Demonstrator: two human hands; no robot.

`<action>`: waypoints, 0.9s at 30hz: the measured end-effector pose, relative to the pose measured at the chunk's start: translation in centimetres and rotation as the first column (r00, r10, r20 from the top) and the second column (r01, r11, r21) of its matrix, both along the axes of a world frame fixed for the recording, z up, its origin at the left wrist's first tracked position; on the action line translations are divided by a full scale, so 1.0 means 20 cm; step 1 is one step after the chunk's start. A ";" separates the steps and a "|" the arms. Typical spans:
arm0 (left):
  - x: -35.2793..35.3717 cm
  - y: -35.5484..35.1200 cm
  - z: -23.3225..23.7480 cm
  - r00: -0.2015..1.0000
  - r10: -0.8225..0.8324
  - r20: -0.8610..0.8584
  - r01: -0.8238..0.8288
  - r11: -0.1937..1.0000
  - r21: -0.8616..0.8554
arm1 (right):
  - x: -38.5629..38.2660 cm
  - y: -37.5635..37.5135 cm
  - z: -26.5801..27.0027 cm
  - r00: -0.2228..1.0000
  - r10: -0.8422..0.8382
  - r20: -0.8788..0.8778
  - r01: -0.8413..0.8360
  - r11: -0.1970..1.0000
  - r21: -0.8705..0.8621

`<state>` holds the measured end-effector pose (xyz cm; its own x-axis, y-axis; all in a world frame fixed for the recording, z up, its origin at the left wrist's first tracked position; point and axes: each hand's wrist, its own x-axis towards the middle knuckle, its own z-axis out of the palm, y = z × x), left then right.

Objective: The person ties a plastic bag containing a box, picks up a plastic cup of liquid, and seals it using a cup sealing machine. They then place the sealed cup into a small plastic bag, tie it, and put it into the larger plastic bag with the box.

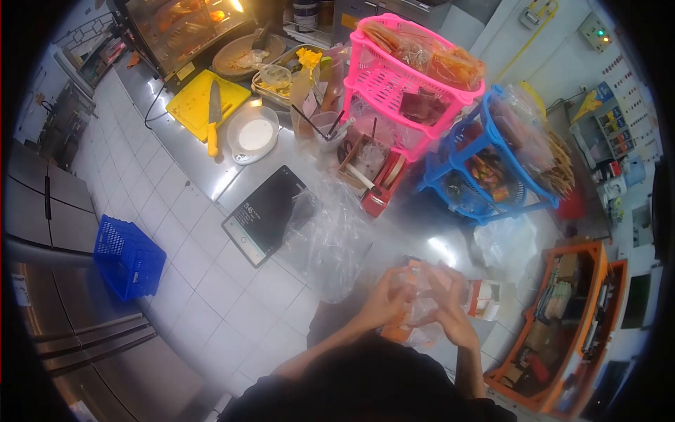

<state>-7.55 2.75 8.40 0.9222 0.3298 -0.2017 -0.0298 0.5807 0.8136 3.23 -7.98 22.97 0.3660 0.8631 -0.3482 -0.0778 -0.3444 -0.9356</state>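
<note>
My left hand and my right hand meet close to my body at the near edge of the metal counter. Their curled fingers grip crinkled clear plastic, which looks like a bag; its contents, if any, are blurred. An orange and white box shows under and behind the hands, partly hidden by them. Beside my right hand stands a white and orange carton. To the left of my hands, a large clear plastic bag lies over the edge of a tablet.
A knife rests on a yellow cutting board, near a bowl of white powder. Pink and blue basket racks hold bagged goods. A blue crate sits on the tiled floor; an orange shelf stands right.
</note>
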 end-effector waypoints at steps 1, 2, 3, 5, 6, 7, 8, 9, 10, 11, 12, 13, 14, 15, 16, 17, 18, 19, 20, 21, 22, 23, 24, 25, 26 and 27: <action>0.01 -0.01 -0.01 0.999 -0.018 0.046 0.023 0.993 -0.115 | -0.01 0.00 -0.03 0.991 0.057 0.119 -0.053 0.998 -0.035; 0.01 -0.02 -0.02 0.999 -0.020 0.047 0.025 0.993 -0.113 | -0.01 0.00 -0.05 0.991 0.055 0.121 -0.051 0.998 -0.034; 0.01 -0.04 -0.03 0.999 -0.017 0.031 0.020 0.992 -0.127 | -0.02 0.02 -0.07 0.938 0.177 0.297 -0.165 0.984 -0.065; 0.02 -0.01 0.01 1.000 -0.012 0.015 0.014 0.990 -0.138 | -0.06 0.08 -0.06 0.954 0.188 0.232 -0.163 0.979 -0.125; 0.02 0.01 0.04 1.000 0.003 -0.029 -0.008 0.985 -0.173 | -0.04 0.10 0.01 0.954 0.188 0.233 -0.163 0.979 -0.122; 0.01 0.04 0.06 0.997 0.018 -0.074 -0.033 0.978 -0.208 | 0.00 0.15 0.11 0.933 0.240 0.267 -0.154 0.939 -0.307; 0.01 0.05 0.04 0.997 0.022 -0.073 -0.037 0.977 -0.208 | 0.05 0.20 0.21 0.909 0.299 0.291 -0.131 0.867 -0.481; 0.01 0.05 0.02 0.996 0.027 -0.085 -0.046 0.973 -0.228 | 0.11 0.24 0.31 0.815 0.377 0.440 -0.103 0.842 -0.530; 0.00 0.06 0.00 0.995 0.030 -0.097 -0.054 0.967 -0.249 | 0.17 0.29 0.38 0.691 0.450 0.566 -0.064 0.818 -0.572; -0.01 0.08 0.01 0.995 0.033 -0.097 -0.057 0.966 -0.252 | 0.21 0.37 0.40 0.677 0.254 0.690 0.047 0.922 -0.385; -0.02 0.09 0.03 0.996 -0.010 -0.088 -0.011 0.971 -0.237 | 0.26 0.46 0.41 0.641 0.039 0.767 0.151 0.973 -0.176; -0.03 0.10 0.04 0.995 -0.052 -0.080 0.033 0.974 -0.222 | 0.32 0.57 0.40 0.469 -0.028 0.883 -0.015 0.999 0.040; -0.04 0.10 0.02 0.996 -0.048 -0.081 0.028 0.974 -0.225 | 0.39 0.69 0.37 0.296 -0.147 0.944 -0.222 0.950 0.217; -0.04 0.10 0.00 0.997 -0.068 -0.035 0.055 0.957 -0.284 | 0.46 0.83 0.34 0.245 -0.140 0.959 -0.371 0.901 0.226; -0.05 0.10 -0.02 0.996 -0.085 0.012 0.084 0.937 -0.340 | 0.51 0.97 0.28 0.194 -0.143 0.970 -0.511 0.830 0.224; -0.05 0.12 -0.02 0.997 -0.078 0.009 0.077 0.937 -0.340 | 0.54 1.10 0.20 0.343 -0.058 0.937 -0.515 0.823 0.240; -0.05 0.13 0.00 0.993 -0.114 0.018 0.110 0.884 -0.454 | 0.55 1.23 0.10 0.480 0.031 0.877 -0.518 0.816 0.255; -0.06 0.15 0.00 0.989 -0.148 0.032 0.140 0.816 -0.561 | 0.59 1.36 -0.05 0.601 0.072 0.796 -0.463 0.843 0.274; -0.06 0.14 -0.03 0.990 -0.140 0.031 0.133 0.817 -0.562 | 0.62 1.48 -0.21 0.710 0.105 0.696 -0.405 0.870 0.282; -0.07 0.13 -0.08 0.987 -0.138 0.081 0.160 0.797 -0.582 | 0.63 1.59 -0.31 0.691 0.074 0.719 -0.382 0.882 0.276; -0.08 0.13 -0.11 0.982 -0.136 0.132 0.189 0.777 -0.600 | 0.64 1.68 -0.41 0.671 0.043 0.740 -0.358 0.893 0.272; -0.08 0.14 -0.10 0.983 -0.132 0.130 0.184 0.780 -0.598 | 0.66 1.76 -0.51 0.671 0.045 0.740 -0.362 0.891 0.275; -0.08 0.16 -0.06 0.981 -0.144 0.132 0.195 0.760 -0.620 | 0.68 1.83 -0.62 0.664 0.017 0.748 -0.335 0.900 0.278; -0.08 0.17 -0.04 0.978 -0.157 0.136 0.208 0.740 -0.640 | 0.70 1.88 -0.69 0.654 -0.013 0.756 -0.308 0.909 0.282; -0.08 0.19 -0.06 0.978 -0.157 0.135 0.207 0.743 -0.636 | 0.71 1.91 -0.71 0.654 -0.016 0.756 -0.310 0.907 0.286; -0.09 0.19 -0.07 0.975 -0.166 0.148 0.222 0.707 -0.672 | 0.72 1.93 -0.74 0.635 0.051 0.771 -0.389 0.884 0.261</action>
